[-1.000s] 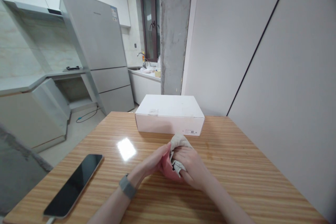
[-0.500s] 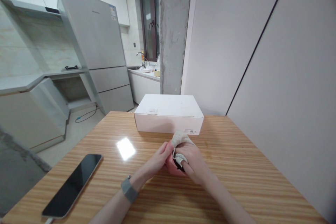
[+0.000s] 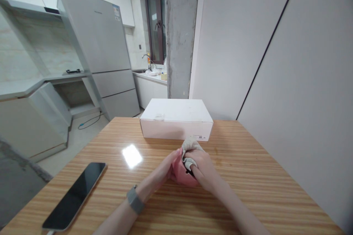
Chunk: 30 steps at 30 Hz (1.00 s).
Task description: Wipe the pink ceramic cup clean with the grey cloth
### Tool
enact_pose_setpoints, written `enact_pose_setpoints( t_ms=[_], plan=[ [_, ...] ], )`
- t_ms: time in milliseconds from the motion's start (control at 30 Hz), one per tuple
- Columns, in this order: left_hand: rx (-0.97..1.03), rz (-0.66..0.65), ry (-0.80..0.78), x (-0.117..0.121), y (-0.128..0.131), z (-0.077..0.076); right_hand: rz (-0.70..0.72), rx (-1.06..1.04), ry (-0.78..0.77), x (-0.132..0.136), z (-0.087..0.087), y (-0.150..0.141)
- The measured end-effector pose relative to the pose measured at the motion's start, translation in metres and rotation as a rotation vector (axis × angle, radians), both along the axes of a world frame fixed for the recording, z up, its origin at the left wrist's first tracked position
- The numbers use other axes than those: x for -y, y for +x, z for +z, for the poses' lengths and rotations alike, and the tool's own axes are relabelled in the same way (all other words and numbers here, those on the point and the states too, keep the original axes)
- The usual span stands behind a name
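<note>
While both hands work at the middle of the counter (image 3: 248,176), the right hand (image 3: 202,169) is clenched over a beige cloth (image 3: 190,146), fingers curled down around its bunched top, and the left hand (image 3: 162,169) presses in from the other side with fingertips closed on a pink cloth (image 3: 183,176) (sock or small rag, cannot tell which). The two fabrics are bundled together, touching, resting on the wood just in front of a white box (image 3: 176,119). Judgement: the bundle looks like it is being rolled or tucked, so the right hand should keep the beige layer pinned while the left eases the pink edge over evenly; slack would let the roll spring apart. Grey wristband (image 3: 134,200) on the left wrist. Phone (image 3: 74,196) lies well apart, near the left edge, cable attached.
</note>
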<state>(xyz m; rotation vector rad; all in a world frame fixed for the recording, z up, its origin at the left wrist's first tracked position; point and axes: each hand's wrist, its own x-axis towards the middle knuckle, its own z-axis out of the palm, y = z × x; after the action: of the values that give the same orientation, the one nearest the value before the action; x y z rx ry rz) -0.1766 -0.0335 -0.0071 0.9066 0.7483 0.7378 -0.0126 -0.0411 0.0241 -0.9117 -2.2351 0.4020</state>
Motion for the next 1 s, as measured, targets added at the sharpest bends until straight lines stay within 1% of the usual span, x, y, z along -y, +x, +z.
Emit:
enact_pose_setpoints(
  t_ms=[100,167,267,367,500,700,767,833,900,1000],
  plan=[
    [-0.016,0.051,-0.008,0.001,0.003,0.002,-0.025,0.035,0.011,-0.001,-0.002,0.0],
    [-0.036,0.119,-0.014,0.001,0.005,0.002,-0.011,0.056,0.026,-0.001,-0.003,-0.001],
    [-0.044,0.179,-0.027,0.001,0.006,0.003,0.012,0.081,0.053,0.002,-0.003,-0.003],
    [-0.035,0.226,0.007,0.002,0.007,0.005,-0.005,0.06,0.06,0.003,-0.002,-0.004],
    [0.035,0.279,0.06,0.004,0.011,0.005,-0.054,0.008,0.051,0.003,-0.001,-0.005],
    [0.196,0.255,0.104,0.009,0.018,0.002,-0.242,-0.091,0.102,0.003,-0.005,-0.007],
    [0.231,0.232,0.093,0.007,0.017,0.001,-0.231,-0.071,0.125,0.004,-0.005,-0.006],
    [0.234,0.187,0.048,0.003,0.013,0.0,-0.196,-0.059,0.123,0.005,-0.006,-0.005],
    [0.187,0.132,-0.006,-0.003,0.005,0.0,-0.169,-0.063,0.091,0.005,-0.007,-0.005],
    [0.048,0.074,-0.046,-0.008,-0.006,0.001,-0.116,-0.041,0.052,0.007,-0.01,-0.008]
  ],
)
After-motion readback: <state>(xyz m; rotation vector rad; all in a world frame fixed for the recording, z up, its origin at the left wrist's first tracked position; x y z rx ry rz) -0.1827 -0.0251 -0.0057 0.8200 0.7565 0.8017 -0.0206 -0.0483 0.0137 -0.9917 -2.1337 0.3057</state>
